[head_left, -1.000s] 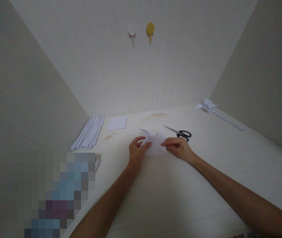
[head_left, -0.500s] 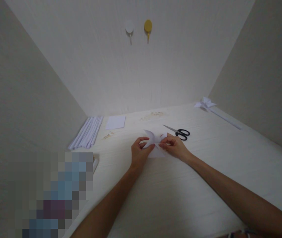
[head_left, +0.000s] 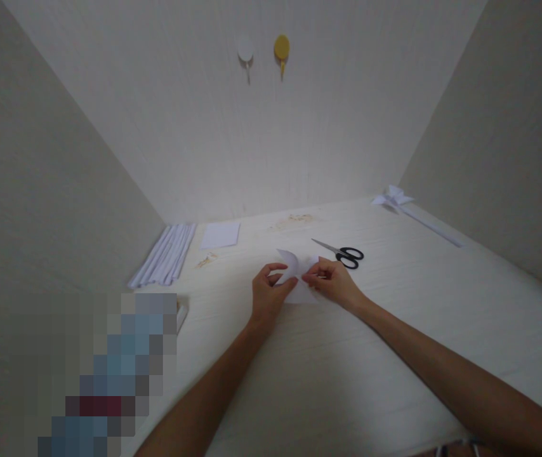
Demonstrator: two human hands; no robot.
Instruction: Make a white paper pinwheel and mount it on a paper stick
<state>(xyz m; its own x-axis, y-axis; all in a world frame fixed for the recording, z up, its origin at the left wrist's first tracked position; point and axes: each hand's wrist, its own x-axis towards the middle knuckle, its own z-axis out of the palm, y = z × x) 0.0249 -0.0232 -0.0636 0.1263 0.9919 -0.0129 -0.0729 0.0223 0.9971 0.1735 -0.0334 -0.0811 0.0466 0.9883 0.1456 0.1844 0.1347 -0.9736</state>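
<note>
A white piece of paper (head_left: pixel 303 294) lies low over the table in front of me, its upper corners bent inward. My left hand (head_left: pixel 270 293) pinches its left side, with the thumb on the paper near the middle and a curled flap standing up beside the fingers. At the right side, my right hand (head_left: pixel 333 281) has thumb and fingers closed on another bent corner close to the centre. Both sets of fingertips almost meet, and they hide part of the folds. Just beyond my right hand lie black-handled scissors (head_left: pixel 347 255), blades pointing left.
On the white table (head_left: pixel 385 355), rolled paper sticks (head_left: pixel 165 255) lie at the left beside a flat stack of square paper (head_left: pixel 220 235). A paper pinwheel (head_left: pixel 395 198) on a stick rests at the back right. Walls enclose three sides; two hooks, one yellow (head_left: pixel 281 48), hang behind.
My right fingertips have shifted slightly left toward the paper's centre. Both hands keep their hold, and the whole view has moved a little.
</note>
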